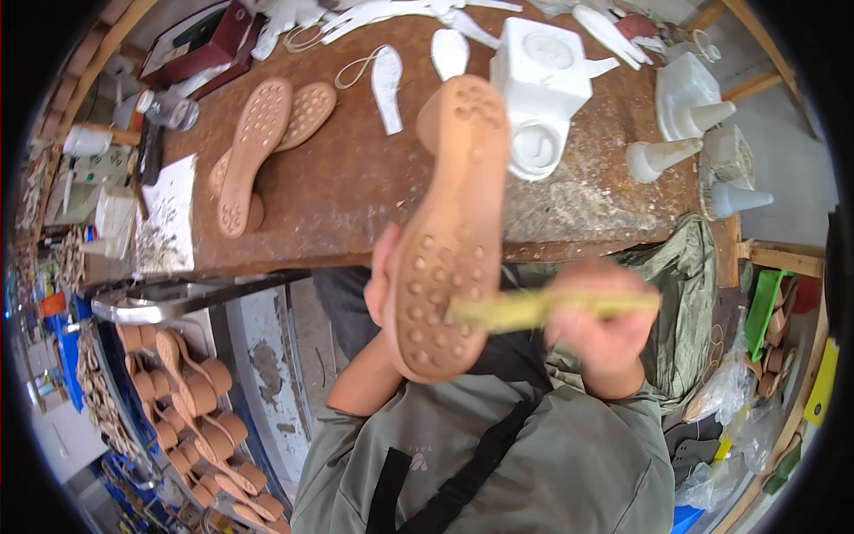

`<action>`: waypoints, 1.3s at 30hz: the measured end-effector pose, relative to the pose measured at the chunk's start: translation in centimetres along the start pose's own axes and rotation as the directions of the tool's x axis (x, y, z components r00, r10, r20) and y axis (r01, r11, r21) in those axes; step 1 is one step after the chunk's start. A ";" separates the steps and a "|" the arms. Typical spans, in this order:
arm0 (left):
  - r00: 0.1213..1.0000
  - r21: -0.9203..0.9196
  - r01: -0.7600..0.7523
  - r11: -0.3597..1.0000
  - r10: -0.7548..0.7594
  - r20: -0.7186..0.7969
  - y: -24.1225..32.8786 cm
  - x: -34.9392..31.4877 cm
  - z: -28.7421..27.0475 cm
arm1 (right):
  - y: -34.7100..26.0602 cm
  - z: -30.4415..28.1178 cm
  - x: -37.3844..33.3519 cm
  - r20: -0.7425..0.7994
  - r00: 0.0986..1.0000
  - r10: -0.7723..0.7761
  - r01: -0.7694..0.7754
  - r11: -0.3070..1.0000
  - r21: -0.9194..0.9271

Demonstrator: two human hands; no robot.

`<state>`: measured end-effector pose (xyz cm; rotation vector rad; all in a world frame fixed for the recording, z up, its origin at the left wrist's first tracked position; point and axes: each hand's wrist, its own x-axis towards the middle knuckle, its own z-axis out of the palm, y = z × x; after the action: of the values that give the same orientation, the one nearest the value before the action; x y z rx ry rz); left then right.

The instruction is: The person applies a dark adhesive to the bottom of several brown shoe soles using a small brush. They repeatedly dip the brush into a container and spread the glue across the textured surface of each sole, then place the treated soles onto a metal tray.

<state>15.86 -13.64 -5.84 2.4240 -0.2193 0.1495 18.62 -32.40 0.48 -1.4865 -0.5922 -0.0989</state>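
Observation:
My left hand [381, 278] grips a tan heeled shoe sole [455, 222] from its left side, and the sole hides most of its fingers. The sole is tilted up in front of me with its studded underside showing and its heel toward the far side. My right hand [607, 320], smeared by motion, is closed around a long yellow stick-shaped tool [511, 311]. Over the wide front part of the sole lies the tool's left end; blur hides its exact kind. Two more tan soles [256, 147] rest on the table, one leaning across the other.
On the brown worktable [347, 196] stand a white block-shaped container [541, 80] and white nozzle-tipped bottles [663, 158]. White insole shapes [386, 84], a clear jar [169, 110] and a dark red box [200, 49] lie farther back. Several tan soles [200, 387] hang on a rack at lower left.

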 end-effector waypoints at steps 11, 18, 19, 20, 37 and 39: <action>0.872 -0.246 -0.259 0.934 0.117 -0.475 -5.6 3.8 3.7 | 11.1 -6.7 3.8 -0.323 0.946 0.030 -0.208 0.818 -0.536; 0.855 -0.183 -0.300 0.936 0.179 -0.487 -6.3 3.9 4.6 | 12.0 -6.9 3.6 -0.279 0.958 0.070 -0.228 0.774 -0.590; 0.850 -0.168 -0.308 0.936 0.191 -0.491 -6.4 3.9 4.9 | 12.1 -6.9 3.6 -0.281 0.956 0.087 -0.241 0.780 -0.578; 0.832 -0.105 -0.320 0.942 0.226 -0.506 -6.5 4.1 5.2 | 12.1 -6.9 3.6 -0.282 0.954 0.102 -0.252 0.785 -0.566; 0.938 -0.790 0.007 0.613 -0.277 -0.207 -5.0 2.1 6.0 | 3.2 -2.9 3.6 -0.318 0.841 0.438 -0.421 0.898 0.125; 0.942 -0.973 0.082 -0.215 -0.303 0.146 -4.6 1.1 5.9 | 1.6 -0.3 3.4 -0.259 0.894 0.365 -0.335 0.930 0.152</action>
<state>18.16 -14.21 -13.01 0.6655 0.1486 -0.0290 22.25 -31.50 0.50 -1.4232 -0.0895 0.0018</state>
